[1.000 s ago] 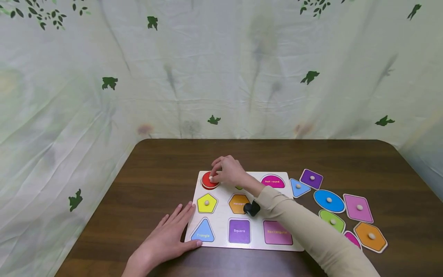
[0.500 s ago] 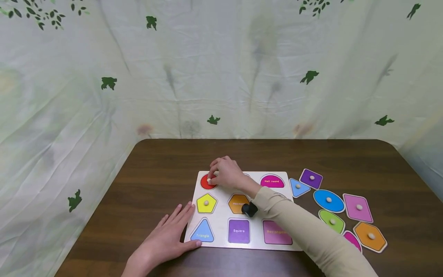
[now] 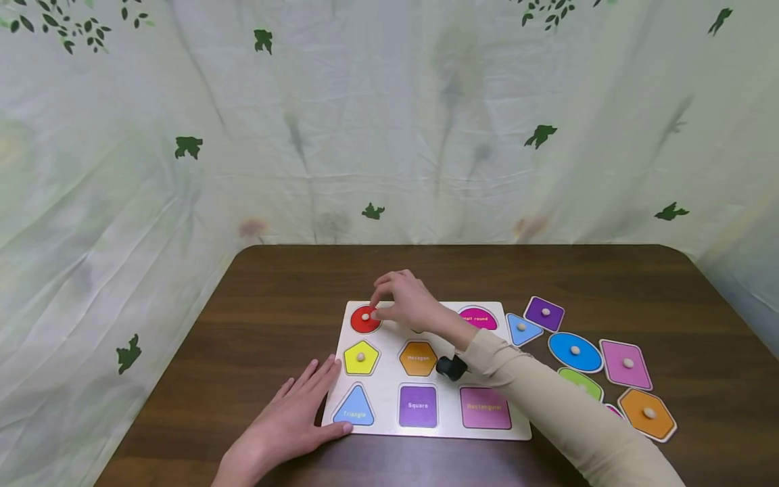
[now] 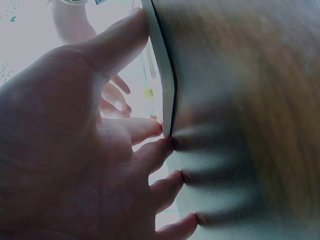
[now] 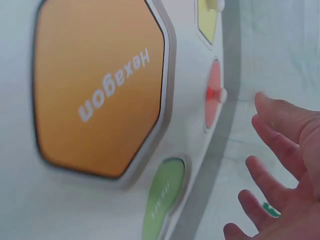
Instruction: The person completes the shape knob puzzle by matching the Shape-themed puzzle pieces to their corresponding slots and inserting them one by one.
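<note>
A white shape-puzzle board [image 3: 389, 427] lies on the table. In its upper left recess sits the red circle piece [image 3: 362, 326], flat, with a pale knob. My right hand [image 3: 409, 302] hovers just right of that knob; in the right wrist view its fingers are loosely spread, apart from the knob, and hold nothing. The yellow pentagon piece [image 3: 353, 366] sits in the recess below the circle. My left hand [image 3: 286, 423] rests with straight fingers at the board's lower left edge, its thumb touching the board corner. My right wrist hides part of the top row.
Right of the board lie loose knobbed pieces: a purple square [image 3: 554, 319], blue triangle [image 3: 528, 334], blue oval [image 3: 566, 358], pink rectangle [image 3: 639, 375], orange hexagon [image 3: 660, 425] and green piece [image 3: 575, 380]. My right sleeve partly covers the green one. A patterned curtain [image 3: 414, 135] hangs behind the table.
The red circle, tilted and raised at first, has settled flat into its recess. My right hand has let go of its knob and moved slightly right. The left hand has stayed in place.
</note>
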`<state>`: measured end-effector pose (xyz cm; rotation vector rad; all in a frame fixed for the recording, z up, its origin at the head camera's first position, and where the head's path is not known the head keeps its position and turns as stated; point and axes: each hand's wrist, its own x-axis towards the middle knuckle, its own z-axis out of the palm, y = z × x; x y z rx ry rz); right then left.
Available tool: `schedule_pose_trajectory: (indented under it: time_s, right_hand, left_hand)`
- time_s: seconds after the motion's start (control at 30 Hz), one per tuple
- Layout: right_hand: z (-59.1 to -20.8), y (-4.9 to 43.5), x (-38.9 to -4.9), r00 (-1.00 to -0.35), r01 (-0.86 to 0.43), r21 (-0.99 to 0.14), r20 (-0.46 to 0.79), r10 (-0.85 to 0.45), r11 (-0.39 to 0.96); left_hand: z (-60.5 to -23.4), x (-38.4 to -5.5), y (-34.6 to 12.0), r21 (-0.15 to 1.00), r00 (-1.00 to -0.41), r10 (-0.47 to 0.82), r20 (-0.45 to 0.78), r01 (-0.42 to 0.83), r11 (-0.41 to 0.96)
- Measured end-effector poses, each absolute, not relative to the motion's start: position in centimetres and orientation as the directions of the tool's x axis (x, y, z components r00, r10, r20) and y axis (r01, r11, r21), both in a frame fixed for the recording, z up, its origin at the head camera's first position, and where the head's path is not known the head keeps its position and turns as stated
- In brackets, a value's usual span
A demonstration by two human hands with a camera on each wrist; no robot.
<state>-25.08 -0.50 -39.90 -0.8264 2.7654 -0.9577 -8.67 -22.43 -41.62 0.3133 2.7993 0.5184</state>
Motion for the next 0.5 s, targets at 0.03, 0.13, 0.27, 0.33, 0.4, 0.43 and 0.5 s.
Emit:
schedule_pose_trajectory:
  time_s: [0.03, 0.13, 0.27, 0.33, 0.4, 0.43, 0.5]
  right_hand:
    - [-39.8, -0.2, -25.0, -0.848, -0.461, -0.603, 0.083, -0.524, 0.651]
    - [-39.5, 0.7, -24.6, -0.847, -0.462, -0.614, 0.091, -0.523, 0.641]
    - [-39.0, 2.0, -24.2, -0.842, -0.472, -0.624, 0.11, -0.527, 0.623]
    - [-38.7, 2.7, -24.0, -0.843, -0.472, -0.629, 0.118, -0.524, 0.618]
    - [-38.5, 3.3, -23.9, -0.845, -0.471, -0.635, 0.126, -0.52, 0.612]
    - [-38.4, 3.7, -23.8, -0.847, -0.469, -0.638, 0.127, -0.516, 0.611]
    - [-38.2, 4.4, -23.7, -0.852, -0.463, -0.642, 0.13, -0.508, 0.611]
  left_hand:
    - [-41.6, -8.7, -22.4, 0.376, -0.938, 0.259, -0.231, 0.16, 0.913]
    - [-41.7, -8.7, -22.4, 0.375, -0.937, 0.255, -0.237, 0.154, 0.914]
    - [-41.7, -8.7, -22.4, 0.373, -0.936, 0.251, -0.245, 0.149, 0.916]
    - [-41.7, -8.7, -22.4, 0.373, -0.936, 0.253, -0.243, 0.15, 0.916]
    - [-41.7, -8.6, -22.4, 0.375, -0.937, 0.255, -0.237, 0.154, 0.914]
    - [-41.7, -8.6, -22.4, 0.376, -0.938, 0.256, -0.233, 0.157, 0.913]
    - [-41.7, -8.6, -22.4, 0.377, -0.939, 0.259, -0.227, 0.161, 0.912]
